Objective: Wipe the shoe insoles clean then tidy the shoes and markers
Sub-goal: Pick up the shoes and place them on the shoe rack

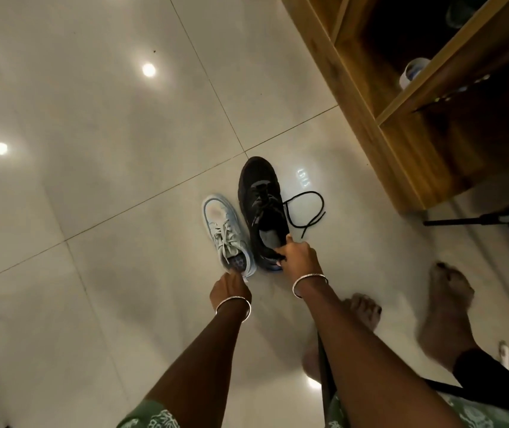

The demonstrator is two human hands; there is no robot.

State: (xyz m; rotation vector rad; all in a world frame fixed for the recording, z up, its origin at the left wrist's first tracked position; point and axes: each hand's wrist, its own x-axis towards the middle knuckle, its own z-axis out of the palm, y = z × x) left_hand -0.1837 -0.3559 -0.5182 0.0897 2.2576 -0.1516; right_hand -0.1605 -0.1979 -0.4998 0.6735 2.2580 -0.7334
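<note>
Centre frame, the left hand (230, 287) pinches the heel of the pale blue sneaker (225, 223); fingers of the right hand (298, 254) curl round the heel of the black sneaker (257, 186), its lace (308, 223) trailing loose.

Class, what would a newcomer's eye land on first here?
At centre, a black shoe, gripped at its heel by the right hand, lies beside a smaller white shoe pinched by the left hand. A black lace loops right of the black shoe; a wooden shelf fills the upper right.

left: floor (92, 180) free | ahead: black shoe (259, 199), lace (307, 211) (looped) | right: wooden shelf (358, 97) | near: bare foot (446, 304)
</note>
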